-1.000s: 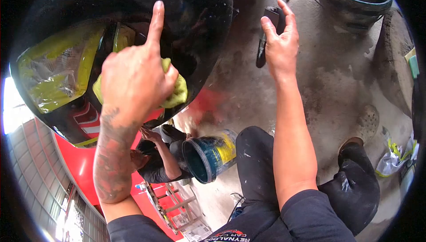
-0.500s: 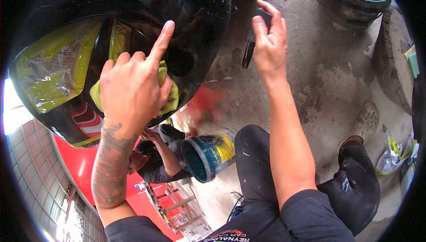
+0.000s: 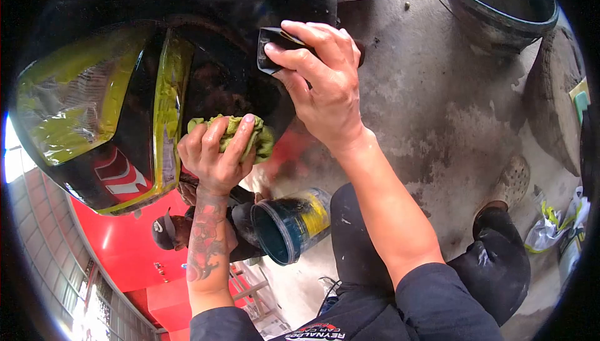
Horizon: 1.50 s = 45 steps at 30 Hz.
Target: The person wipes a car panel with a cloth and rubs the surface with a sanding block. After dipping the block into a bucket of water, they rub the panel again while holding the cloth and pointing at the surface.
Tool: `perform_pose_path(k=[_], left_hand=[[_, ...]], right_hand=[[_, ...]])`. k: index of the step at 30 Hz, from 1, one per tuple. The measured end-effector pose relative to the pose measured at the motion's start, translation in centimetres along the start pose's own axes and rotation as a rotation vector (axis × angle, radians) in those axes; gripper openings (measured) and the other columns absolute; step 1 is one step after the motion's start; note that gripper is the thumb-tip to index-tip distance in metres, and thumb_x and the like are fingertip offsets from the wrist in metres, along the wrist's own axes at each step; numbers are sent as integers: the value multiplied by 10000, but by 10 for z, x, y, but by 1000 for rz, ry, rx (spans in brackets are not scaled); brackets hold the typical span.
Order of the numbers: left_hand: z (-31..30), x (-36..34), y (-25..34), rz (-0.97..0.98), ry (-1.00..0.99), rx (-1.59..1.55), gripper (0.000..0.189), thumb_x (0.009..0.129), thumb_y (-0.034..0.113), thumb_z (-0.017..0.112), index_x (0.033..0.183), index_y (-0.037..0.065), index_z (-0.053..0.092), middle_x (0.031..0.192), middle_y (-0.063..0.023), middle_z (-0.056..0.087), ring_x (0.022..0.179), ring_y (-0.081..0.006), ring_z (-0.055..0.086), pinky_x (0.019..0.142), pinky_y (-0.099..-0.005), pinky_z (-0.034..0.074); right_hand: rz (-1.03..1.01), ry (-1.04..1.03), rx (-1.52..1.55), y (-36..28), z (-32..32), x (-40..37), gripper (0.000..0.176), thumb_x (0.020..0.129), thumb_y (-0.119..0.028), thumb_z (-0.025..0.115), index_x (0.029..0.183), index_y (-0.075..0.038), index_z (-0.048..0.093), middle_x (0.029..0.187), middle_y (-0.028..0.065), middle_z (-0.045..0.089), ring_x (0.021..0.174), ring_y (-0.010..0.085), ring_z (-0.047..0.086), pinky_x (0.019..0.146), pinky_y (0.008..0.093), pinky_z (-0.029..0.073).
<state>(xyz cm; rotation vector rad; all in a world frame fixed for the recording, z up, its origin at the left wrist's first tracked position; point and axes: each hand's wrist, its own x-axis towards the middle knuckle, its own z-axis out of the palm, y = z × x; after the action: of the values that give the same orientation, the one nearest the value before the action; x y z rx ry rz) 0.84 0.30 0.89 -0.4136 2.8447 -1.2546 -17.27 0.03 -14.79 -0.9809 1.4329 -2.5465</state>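
Observation:
My left hand (image 3: 215,156) is closed round a crumpled yellow-green cloth (image 3: 265,144), close against the lower edge of a black vehicle body panel (image 3: 215,72). Higher and to the right, my right hand (image 3: 325,81) grips a flat black piece with glossy, folded-looking edges (image 3: 267,61). My thumb and fingers pinch it, and it overlaps the panel's right edge in this view. The palm hides part of it, so I cannot tell its kind. Left of both hands is a lamp (image 3: 78,94) masked with yellow tape (image 3: 165,103).
A dark bucket with a yellow label (image 3: 290,225) lies tilted below my hands, near another person in a cap (image 3: 165,231). A large black tub (image 3: 494,28) stands at the upper right. A plastic bag (image 3: 544,235) lies on the concrete floor (image 3: 431,116) by my shoe (image 3: 514,181).
My left hand has moved down and right, its pointing finger now curled on the cloth. My right hand has swung left and down to the panel, with the black piece in it.

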Motion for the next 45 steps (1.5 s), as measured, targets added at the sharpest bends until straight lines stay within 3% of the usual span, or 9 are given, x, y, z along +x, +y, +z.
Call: perform_pose_path(k=[2,5,8,14,18,29,32,40,45], left_hand=[[2,-1,1,-15,27,-2,409,826,313,807,1234,335,809,1178,49,669,1053,-223,608,888,-415,437],[-1,-3,2,-19,-6,-11,437,829,304,827,1264,278,796,1224,-29,645,1092,-284,619,966,-461,479],[2,-5,2,-26,19,-28,418,827,315,830,1243,276,805,1202,-27,652,1083,-284,623,965,-462,480],[1,-3,3,-34,18,-21,408,818,330,833,1220,265,816,1192,-27,660,1069,-283,629,969,-457,482],[5,-4,1,-42,52,-30,391,816,383,820,1203,323,817,1184,61,674,1071,-209,612,915,-411,441],[5,-4,1,-51,47,-24,403,805,393,830,1202,327,818,1187,62,676,1076,-203,610,926,-408,440],[1,-3,3,-51,10,-42,449,783,303,841,1228,261,813,1196,-21,660,1088,-271,631,976,-458,481],[2,-3,4,-55,19,-39,437,789,312,838,1222,256,817,1191,-24,658,1083,-275,630,976,-456,480],[1,-4,4,-60,13,-41,449,775,306,843,1220,254,819,1187,-25,657,1082,-277,632,982,-456,479]], right_hand=[[-25,20,-27,2,3,11,296,815,-141,828,1097,-218,779,1277,22,704,1208,289,620,1085,558,388],[-21,30,-26,4,7,22,298,823,-139,829,1100,-233,772,1270,3,703,1203,290,626,1090,566,385],[28,24,11,-3,5,1,295,812,-127,838,1086,-221,783,1266,14,703,1191,285,626,1088,557,385],[-6,91,31,1,14,17,302,799,-118,845,1082,-205,788,1233,27,708,1123,294,617,1000,462,422],[43,91,46,-3,14,9,334,792,-115,844,1109,-208,794,1238,31,703,1119,294,610,981,440,423],[84,118,30,-6,15,13,339,776,-117,852,1098,-203,793,1216,33,708,1131,277,622,972,432,431],[118,117,50,-13,13,-10,346,758,-121,857,1088,-205,796,1213,31,706,1132,281,619,969,430,423],[76,127,48,-3,16,16,320,783,-111,849,1088,-192,793,1206,30,711,1117,280,621,969,440,428],[36,53,24,-10,8,-8,302,803,-116,830,1086,-216,793,1287,11,714,1194,275,619,1082,485,366]])
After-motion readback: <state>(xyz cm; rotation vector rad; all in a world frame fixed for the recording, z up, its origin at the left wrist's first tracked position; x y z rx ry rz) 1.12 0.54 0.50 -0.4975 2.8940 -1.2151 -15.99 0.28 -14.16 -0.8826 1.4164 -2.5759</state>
